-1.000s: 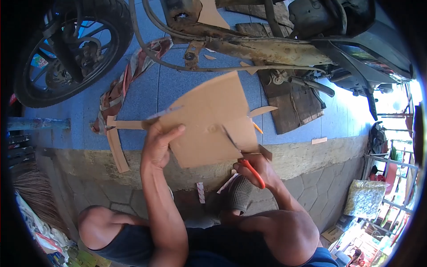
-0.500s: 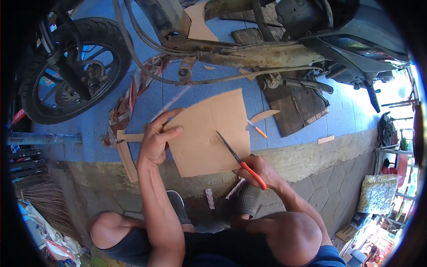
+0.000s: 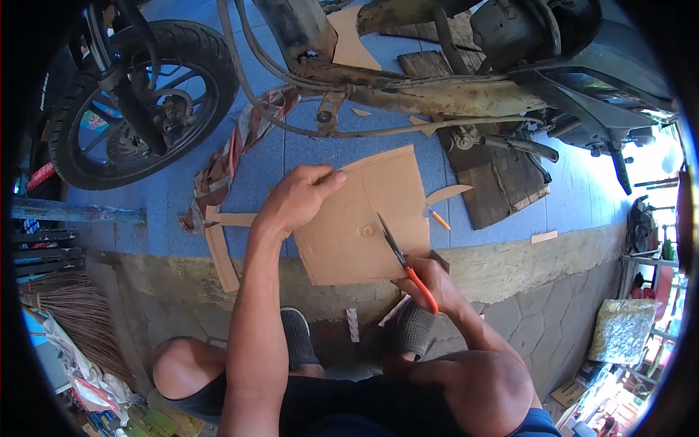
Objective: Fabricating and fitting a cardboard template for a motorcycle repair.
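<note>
A flat piece of brown cardboard (image 3: 357, 251) is held up in front of me, with a faint line and a small round mark on its face. My left hand (image 3: 300, 198) is closed on its upper left edge, thumb and fingers pinching it. Near the lower right corner, my right hand (image 3: 426, 280) grips scissors (image 3: 420, 288) by their orange handle. Their dark blades lie over the cardboard and look closed, pointing up and left. Whether the right fingers also touch the cardboard I cannot tell. Just beyond its right edge lie an orange pen-like tool (image 3: 440, 219) and a curved cardboard scrap (image 3: 448, 193).
A partly stripped motorcycle frame (image 3: 437, 96) stands across the blue tiles, its front wheel (image 3: 142, 109) at the left. Wooden boards (image 3: 502, 189) lie under it. Cardboard strips (image 3: 222, 255) and a crumpled cloth (image 3: 218, 178) are at left, above a broom (image 3: 80, 320).
My left hand has shifted right along the cardboard's upper edge, turning over at the wrist. The whole view has slid a little to the right. The scissors stay in my right hand.
</note>
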Tool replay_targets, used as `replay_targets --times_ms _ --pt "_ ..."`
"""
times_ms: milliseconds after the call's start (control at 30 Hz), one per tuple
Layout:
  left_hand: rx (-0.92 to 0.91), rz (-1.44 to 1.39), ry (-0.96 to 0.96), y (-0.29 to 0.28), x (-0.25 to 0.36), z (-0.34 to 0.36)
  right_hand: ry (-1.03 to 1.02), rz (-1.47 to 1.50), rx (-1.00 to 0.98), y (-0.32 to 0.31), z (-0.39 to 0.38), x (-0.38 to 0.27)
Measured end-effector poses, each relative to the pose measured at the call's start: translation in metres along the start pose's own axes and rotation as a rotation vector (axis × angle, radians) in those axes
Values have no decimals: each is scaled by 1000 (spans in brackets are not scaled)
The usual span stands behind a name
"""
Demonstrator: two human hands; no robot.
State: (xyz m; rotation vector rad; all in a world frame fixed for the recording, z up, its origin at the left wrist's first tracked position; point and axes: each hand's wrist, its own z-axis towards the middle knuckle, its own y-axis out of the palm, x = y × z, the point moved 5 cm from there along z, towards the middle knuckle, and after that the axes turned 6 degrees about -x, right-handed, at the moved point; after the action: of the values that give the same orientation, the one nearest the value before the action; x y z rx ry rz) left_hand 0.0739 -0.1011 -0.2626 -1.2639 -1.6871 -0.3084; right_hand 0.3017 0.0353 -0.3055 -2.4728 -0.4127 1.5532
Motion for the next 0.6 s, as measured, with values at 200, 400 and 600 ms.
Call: replay_targets --times_ms 200,400,600 --pt "184 -27 -45 10 -11 3 -11 -46 -50 2 -1 3" --pt "144 9 11 14 -14 4 -43 -126 21 5 -2 4" --pt "157 -68 64 14 -18 6 -87 -138 68 5 -2 3"
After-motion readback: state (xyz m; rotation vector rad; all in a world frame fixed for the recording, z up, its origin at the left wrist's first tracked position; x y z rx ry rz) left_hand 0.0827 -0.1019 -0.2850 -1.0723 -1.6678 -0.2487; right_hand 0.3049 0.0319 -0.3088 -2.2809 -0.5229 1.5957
